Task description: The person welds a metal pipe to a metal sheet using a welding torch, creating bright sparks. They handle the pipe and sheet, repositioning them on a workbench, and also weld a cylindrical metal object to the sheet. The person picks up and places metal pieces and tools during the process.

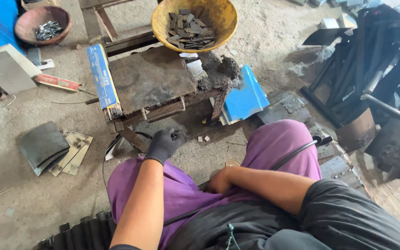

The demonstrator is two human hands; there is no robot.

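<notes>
My left hand (165,143) wears a black glove and hovers with curled fingers just below the front edge of a small rusty metal work table (149,78). I see nothing held in it. My right hand (219,180) is bare and tucked between my purple-trousered knees, next to a black cable (297,150) that runs over my right thigh. Its fingers are hidden. A blue box of welding rods (102,76) lies on the table's left edge, rod ends sticking out toward me.
A yellow bowl (163,21) with several flat dark metal pieces sits beyond the table. A brown bowl (28,28) with small metal bits stands far left. Dark plates (45,146) lie left, a blue sheet (244,97) right of the table, and black metal bars (362,69) far right.
</notes>
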